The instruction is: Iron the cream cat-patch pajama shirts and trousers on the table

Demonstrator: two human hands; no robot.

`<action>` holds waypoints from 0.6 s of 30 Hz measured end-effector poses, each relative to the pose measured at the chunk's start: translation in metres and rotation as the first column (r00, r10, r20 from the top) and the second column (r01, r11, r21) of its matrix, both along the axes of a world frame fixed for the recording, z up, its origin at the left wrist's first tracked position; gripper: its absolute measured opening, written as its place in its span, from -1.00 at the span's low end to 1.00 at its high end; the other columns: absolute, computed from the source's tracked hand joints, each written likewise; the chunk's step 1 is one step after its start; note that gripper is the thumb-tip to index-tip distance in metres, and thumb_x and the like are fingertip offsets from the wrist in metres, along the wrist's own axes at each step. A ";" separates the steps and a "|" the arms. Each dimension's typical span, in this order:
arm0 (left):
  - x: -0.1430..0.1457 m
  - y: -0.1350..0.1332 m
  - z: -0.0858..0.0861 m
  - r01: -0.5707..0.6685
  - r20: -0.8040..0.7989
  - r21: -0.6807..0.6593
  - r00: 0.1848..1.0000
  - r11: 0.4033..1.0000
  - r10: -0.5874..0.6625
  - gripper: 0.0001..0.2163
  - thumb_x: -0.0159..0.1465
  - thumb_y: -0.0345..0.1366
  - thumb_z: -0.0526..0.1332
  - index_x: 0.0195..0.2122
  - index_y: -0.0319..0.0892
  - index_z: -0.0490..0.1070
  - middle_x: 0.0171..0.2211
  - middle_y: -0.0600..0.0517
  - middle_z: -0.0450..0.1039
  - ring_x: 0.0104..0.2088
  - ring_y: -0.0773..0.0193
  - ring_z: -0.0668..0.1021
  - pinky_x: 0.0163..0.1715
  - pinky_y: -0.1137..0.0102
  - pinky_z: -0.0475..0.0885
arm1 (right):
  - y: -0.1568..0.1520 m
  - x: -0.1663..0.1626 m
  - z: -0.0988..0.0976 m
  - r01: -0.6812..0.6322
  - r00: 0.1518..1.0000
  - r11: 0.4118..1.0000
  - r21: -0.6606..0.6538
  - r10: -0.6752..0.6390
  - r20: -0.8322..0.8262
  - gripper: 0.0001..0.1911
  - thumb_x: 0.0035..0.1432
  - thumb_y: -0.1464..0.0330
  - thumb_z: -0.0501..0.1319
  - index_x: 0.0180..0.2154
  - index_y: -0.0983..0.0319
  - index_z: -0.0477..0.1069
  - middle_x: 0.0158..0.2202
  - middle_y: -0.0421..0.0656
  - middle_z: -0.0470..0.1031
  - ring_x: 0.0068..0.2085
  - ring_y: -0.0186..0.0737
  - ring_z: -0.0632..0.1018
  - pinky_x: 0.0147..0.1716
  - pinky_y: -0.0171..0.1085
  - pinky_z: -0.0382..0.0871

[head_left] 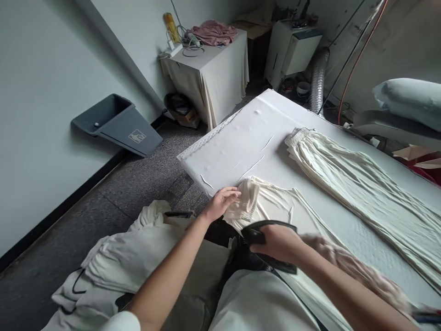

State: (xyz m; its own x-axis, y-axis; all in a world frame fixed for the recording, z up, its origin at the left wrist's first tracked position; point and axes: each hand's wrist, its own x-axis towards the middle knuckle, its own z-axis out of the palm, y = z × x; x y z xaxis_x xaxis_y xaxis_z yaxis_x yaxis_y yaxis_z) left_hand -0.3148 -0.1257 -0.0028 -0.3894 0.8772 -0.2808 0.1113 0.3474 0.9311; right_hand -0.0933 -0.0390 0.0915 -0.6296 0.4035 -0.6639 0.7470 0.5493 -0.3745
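Note:
My left hand (221, 202) pinches the gathered elastic waistband of a cream garment (275, 204) lying at the near edge of the white padded table (237, 142). My right hand (277, 242) is closed round the black handle of an iron (272, 230), held low over the same garment near the table's front edge. A second cream garment (361, 184) lies flat and stretched out farther right on the table, its waistband toward the far end.
A heap of cream garments (131, 262) sits below the table edge at my left. A grey bin (117, 122) leans by the wall. Behind stands a cloth-covered table (210, 69) with pink fabric, a white machine (292, 46) and a silver hose (319, 78).

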 end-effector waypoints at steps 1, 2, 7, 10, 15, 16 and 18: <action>0.011 -0.004 -0.002 -0.050 -0.030 -0.029 0.998 0.998 0.050 -0.55 0.22 0.06 0.31 0.00 -0.13 0.57 0.06 -0.17 0.53 0.13 -0.02 0.50 0.11 0.26 0.40 | 0.006 0.021 0.007 0.081 0.996 0.996 -0.039 -0.080 0.036 -0.59 0.07 -0.05 0.29 -0.45 0.15 0.48 -0.46 -0.14 0.56 -0.47 -0.15 0.50 -0.50 -0.26 0.21; 0.020 -0.007 -0.004 -0.094 -0.098 -0.096 0.992 0.991 0.085 -0.53 0.19 0.04 0.35 0.01 -0.15 0.54 0.04 -0.19 0.53 0.09 -0.04 0.52 0.07 0.24 0.41 | 0.013 0.035 0.013 0.165 0.985 0.984 -0.074 -0.161 0.059 -0.54 0.09 -0.11 0.26 -0.42 0.15 0.49 -0.49 -0.15 0.55 -0.51 -0.18 0.48 -0.55 -0.27 0.18; 0.029 -0.013 -0.021 -0.022 -0.103 -0.391 0.994 0.920 -0.020 -0.74 0.10 -0.13 0.37 -0.28 -0.19 0.55 -0.34 -0.08 0.60 -0.26 0.03 0.59 -0.24 0.29 0.44 | 0.042 -0.001 0.018 0.318 0.946 0.947 -0.040 -0.320 -0.054 -0.53 0.18 -0.07 0.18 -0.36 0.22 0.50 -0.49 -0.14 0.54 -0.55 -0.25 0.46 -0.58 -0.30 0.19; 0.032 -0.019 -0.031 -0.231 0.219 -0.302 0.927 0.925 0.303 -0.72 0.10 -0.14 0.36 -0.25 -0.23 0.54 -0.36 -0.02 0.58 -0.34 0.17 0.59 -0.37 0.41 0.43 | 0.023 -0.016 0.010 0.188 0.979 0.978 0.086 -0.181 -0.089 -0.61 0.20 0.04 0.17 -0.37 0.23 0.50 -0.44 -0.10 0.55 -0.51 -0.23 0.47 -0.52 -0.29 0.22; 0.090 -0.034 -0.033 -0.605 0.594 -0.319 0.472 0.729 0.651 -0.63 0.19 -0.02 0.35 -0.12 -0.19 0.51 -0.19 -0.09 0.61 -0.26 0.20 0.64 -0.36 0.39 0.56 | -0.032 0.145 -0.001 0.377 0.925 0.924 0.062 -0.379 0.027 -0.64 0.15 -0.02 0.15 -0.37 0.10 0.49 -0.44 -0.16 0.57 -0.43 -0.09 0.55 -0.46 -0.21 0.30; 0.106 -0.033 -0.031 -0.604 0.614 -0.321 0.454 0.729 0.646 -0.65 0.20 -0.04 0.37 -0.14 -0.19 0.51 -0.19 -0.10 0.61 -0.25 0.20 0.65 -0.35 0.40 0.57 | -0.038 0.199 -0.002 0.512 0.856 0.857 0.064 -0.515 0.048 -0.59 0.17 -0.05 0.09 -0.35 0.08 0.51 -0.48 -0.16 0.56 -0.45 -0.06 0.56 -0.48 -0.19 0.34; 0.137 -0.025 -0.027 -0.557 0.578 -0.364 0.493 0.747 0.650 -0.72 0.15 -0.15 0.45 -0.23 -0.22 0.51 -0.26 -0.10 0.60 -0.30 0.23 0.64 -0.38 0.42 0.56 | -0.044 0.310 0.001 0.666 0.731 0.722 0.186 -0.681 0.025 -0.49 0.09 -0.14 0.07 -0.57 0.09 0.44 -0.65 -0.12 0.45 -0.59 -0.02 0.52 -0.59 -0.14 0.35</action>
